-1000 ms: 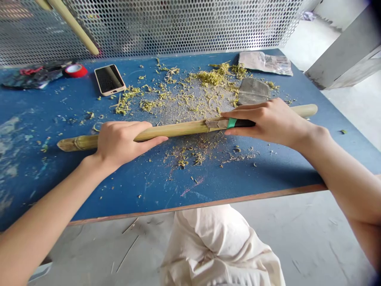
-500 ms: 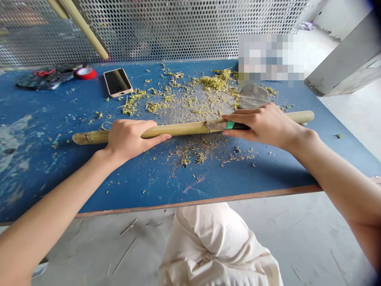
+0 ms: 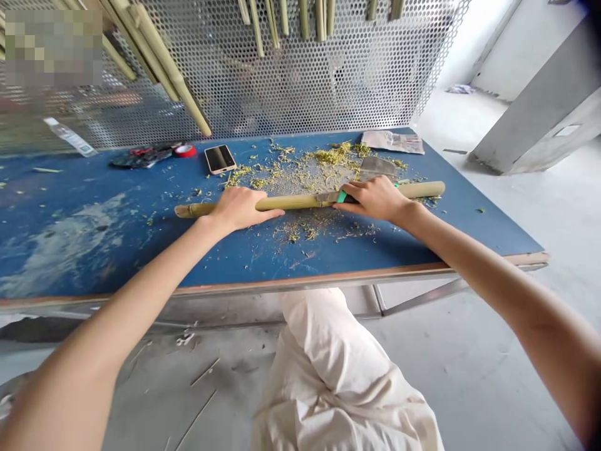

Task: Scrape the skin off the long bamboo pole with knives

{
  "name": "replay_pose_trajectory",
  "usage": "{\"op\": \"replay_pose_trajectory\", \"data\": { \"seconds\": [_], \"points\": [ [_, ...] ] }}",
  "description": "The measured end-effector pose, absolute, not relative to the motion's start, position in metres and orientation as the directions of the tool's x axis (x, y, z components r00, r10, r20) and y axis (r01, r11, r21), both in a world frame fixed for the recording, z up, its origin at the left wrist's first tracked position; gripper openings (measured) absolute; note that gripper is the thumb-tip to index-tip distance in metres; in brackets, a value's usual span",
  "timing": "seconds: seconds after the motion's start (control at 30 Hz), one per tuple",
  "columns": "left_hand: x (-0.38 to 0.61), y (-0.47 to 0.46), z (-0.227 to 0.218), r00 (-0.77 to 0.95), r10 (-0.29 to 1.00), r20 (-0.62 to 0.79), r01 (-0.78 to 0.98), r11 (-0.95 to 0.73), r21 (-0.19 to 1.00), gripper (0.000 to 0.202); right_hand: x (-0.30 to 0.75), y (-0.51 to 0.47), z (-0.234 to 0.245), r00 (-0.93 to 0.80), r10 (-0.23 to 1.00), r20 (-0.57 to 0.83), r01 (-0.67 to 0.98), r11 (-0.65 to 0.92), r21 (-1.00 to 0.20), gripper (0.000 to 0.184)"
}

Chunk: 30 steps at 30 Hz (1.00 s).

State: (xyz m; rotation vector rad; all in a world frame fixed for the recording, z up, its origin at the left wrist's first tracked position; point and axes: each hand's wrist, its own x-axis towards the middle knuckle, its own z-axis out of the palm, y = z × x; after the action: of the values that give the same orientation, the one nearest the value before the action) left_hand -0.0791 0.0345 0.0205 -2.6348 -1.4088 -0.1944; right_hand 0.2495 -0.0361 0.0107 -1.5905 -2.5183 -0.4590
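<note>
A long bamboo pole (image 3: 300, 201) lies across the blue table (image 3: 117, 238), left to right. My left hand (image 3: 241, 207) is wrapped over the pole left of its middle, pressing it down. My right hand (image 3: 375, 197) grips a knife with a green-banded handle (image 3: 342, 196); its blade (image 3: 327, 198) rests flat against the pole's top. Yellow-green shavings (image 3: 310, 169) are strewn behind and in front of the pole.
A phone (image 3: 220, 159), a red tape roll (image 3: 185, 150) and dark tools (image 3: 136, 158) lie at the back left. A grey scraper-like piece (image 3: 375, 166) and a plastic sheet (image 3: 393, 142) sit back right. Bamboo poles (image 3: 159, 59) lean on the perforated metal screen. My knee (image 3: 323, 351) is below the table edge.
The view has pulled back and tilted up, showing more of the table, screen and leaning poles. Both hands keep their hold on the pole and knife.
</note>
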Motion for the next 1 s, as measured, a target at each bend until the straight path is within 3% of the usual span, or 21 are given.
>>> {"op": "replay_pose_trajectory", "data": {
  "seconds": [0.17,0.33,0.57,0.77,1.0],
  "points": [
    [-0.035,0.027,0.029,0.490,0.855,0.172,0.872,-0.486,-0.067,0.073,0.244,-0.023,0.023,-0.368,0.892,0.263,0.930,0.347,0.123,0.065],
    [0.004,0.021,0.025,0.537,0.818,0.209,0.839,-0.544,-0.027,0.078,0.237,-0.018,0.024,-0.301,0.896,0.328,0.953,0.294,0.071,0.062],
    [0.007,0.018,0.009,0.569,0.788,0.235,0.801,-0.596,0.059,0.073,0.253,-0.025,0.016,-0.228,0.879,0.419,0.952,0.290,-0.092,0.059],
    [0.012,0.017,0.004,0.572,0.776,0.266,0.800,-0.600,0.030,0.073,0.250,-0.025,0.017,-0.236,0.848,0.475,0.939,0.324,-0.112,0.061],
    [0.005,0.027,0.000,0.588,0.737,0.332,0.787,-0.616,-0.028,0.081,0.249,-0.020,0.005,-0.178,0.847,0.500,0.972,0.232,-0.047,0.082]
  ]
}}
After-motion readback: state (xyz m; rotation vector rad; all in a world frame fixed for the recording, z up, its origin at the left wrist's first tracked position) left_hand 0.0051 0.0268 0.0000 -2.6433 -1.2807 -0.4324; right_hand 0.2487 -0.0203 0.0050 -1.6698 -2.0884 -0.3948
